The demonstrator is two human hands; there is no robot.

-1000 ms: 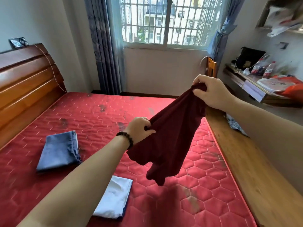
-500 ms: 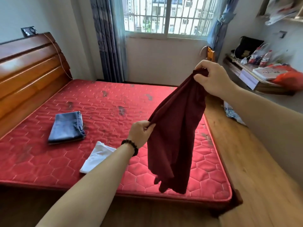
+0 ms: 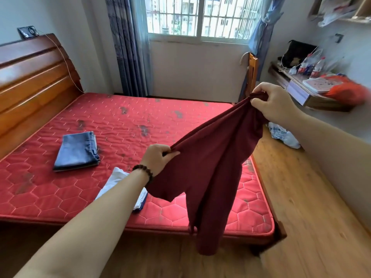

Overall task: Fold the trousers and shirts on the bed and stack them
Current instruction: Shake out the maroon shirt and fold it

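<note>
**Head view: maroon shirt held up for folding**

Head view: both hands lift the maroon shirt (image 3: 210, 167) over the bed's (image 3: 140, 121) foot, likely to spread it. Left hand (image 3: 158, 159) and right hand (image 3: 273, 103) pinch its edge. Folded jeans (image 3: 77, 151) and white garment (image 3: 118, 179) lie on the bed, apart.

**A bedroom lit from the barred window**

We look across a red quilted mattress (image 3: 140, 125) on a wooden bed with a ribbed brown headboard (image 3: 34, 77). Daylight enters through a white-framed barred window (image 3: 200, 17) flanked by blue-grey curtains (image 3: 130, 47). We see pale walls, a wooden plank floor (image 3: 301, 197), and a cluttered wall-mounted wooden shelf (image 3: 313, 101).
</note>
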